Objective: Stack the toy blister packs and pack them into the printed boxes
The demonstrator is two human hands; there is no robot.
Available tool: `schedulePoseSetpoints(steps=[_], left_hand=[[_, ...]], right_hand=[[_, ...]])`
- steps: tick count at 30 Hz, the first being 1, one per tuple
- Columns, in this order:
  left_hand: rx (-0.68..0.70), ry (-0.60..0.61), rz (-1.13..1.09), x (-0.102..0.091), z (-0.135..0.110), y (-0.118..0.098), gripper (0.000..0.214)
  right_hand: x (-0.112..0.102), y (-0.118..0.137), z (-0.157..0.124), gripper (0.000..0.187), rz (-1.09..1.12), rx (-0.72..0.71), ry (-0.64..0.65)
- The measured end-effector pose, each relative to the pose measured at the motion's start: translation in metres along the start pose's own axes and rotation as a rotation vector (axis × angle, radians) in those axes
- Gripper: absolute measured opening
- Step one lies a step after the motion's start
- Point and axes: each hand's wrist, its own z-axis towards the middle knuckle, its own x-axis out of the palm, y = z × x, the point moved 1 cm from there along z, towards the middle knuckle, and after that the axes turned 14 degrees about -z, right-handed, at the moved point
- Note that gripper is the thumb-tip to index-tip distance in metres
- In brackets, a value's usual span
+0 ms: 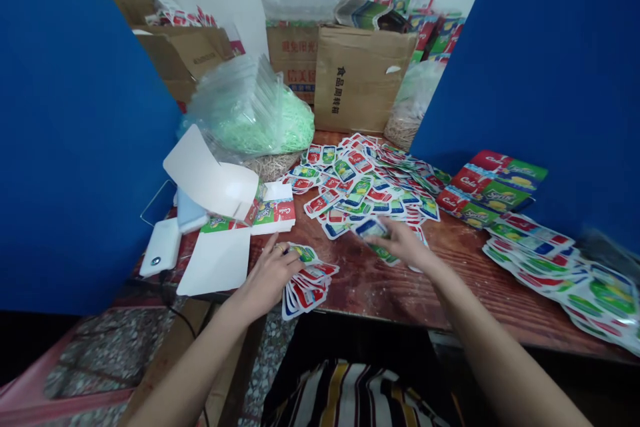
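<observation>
On the reddish wooden desk, centre frame, your right hand pinches a green-and-white printed sachet just below the scattered pile of sachets. Your left hand grips a fanned stack of red-and-white sachets, lower left. Collecting seems underway; joining them calls for a short leftward carry.

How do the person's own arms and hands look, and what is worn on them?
Both forearms are bare: no sleeves, gloves or watch show. The left hand wears a thin yellowish ring on one finger; the right hand shows no jewellery.
</observation>
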Motion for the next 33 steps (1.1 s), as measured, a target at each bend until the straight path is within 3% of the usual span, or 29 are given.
schedulePoseSetpoints(steps=[2,3,7,10,13,17,21,24,27,29,33], left_hand=[[0.002,-0.002,0.001,0.001,-0.001,0.001,0.046],[0.004,-0.005,0.002,0.001,-0.001,0.002,0.047],[0.002,-0.015,0.000,0.003,-0.002,0.003,0.044],[0.000,-0.021,0.012,0.003,-0.003,0.003,0.043],[0.006,-0.019,0.026,0.004,-0.003,0.003,0.043],[0.022,-0.021,0.030,0.005,-0.005,0.006,0.044],[0.049,-0.038,0.032,0.006,-0.008,0.008,0.045],[0.066,-0.044,0.040,0.005,-0.008,0.007,0.043],[0.063,-0.045,0.057,0.005,-0.009,0.006,0.041],[0.057,-0.048,0.071,0.006,-0.010,0.006,0.040],[0.047,-0.050,0.102,0.008,-0.013,0.004,0.039]], right_hand=[[-0.012,0.005,0.024,0.040,0.234,0.028,-0.100],[-0.016,0.006,0.039,0.041,0.233,0.082,-0.154],[-0.008,0.003,0.095,0.029,-0.198,0.411,-0.258],[0.005,0.002,0.117,0.021,-0.278,0.471,-0.265],[0.015,0.001,0.111,0.020,-0.256,0.473,-0.243],[0.029,-0.004,0.056,0.022,-0.152,0.430,-0.102],[0.034,-0.010,-0.015,0.029,-0.124,0.291,0.067],[0.009,-0.007,-0.041,0.033,-0.324,0.115,0.201],[-0.023,0.009,-0.032,0.028,-0.571,-0.071,0.302],[-0.030,0.023,-0.011,0.024,-0.706,-0.184,0.342],[-0.003,0.045,0.038,0.028,-0.836,-0.455,0.345]])
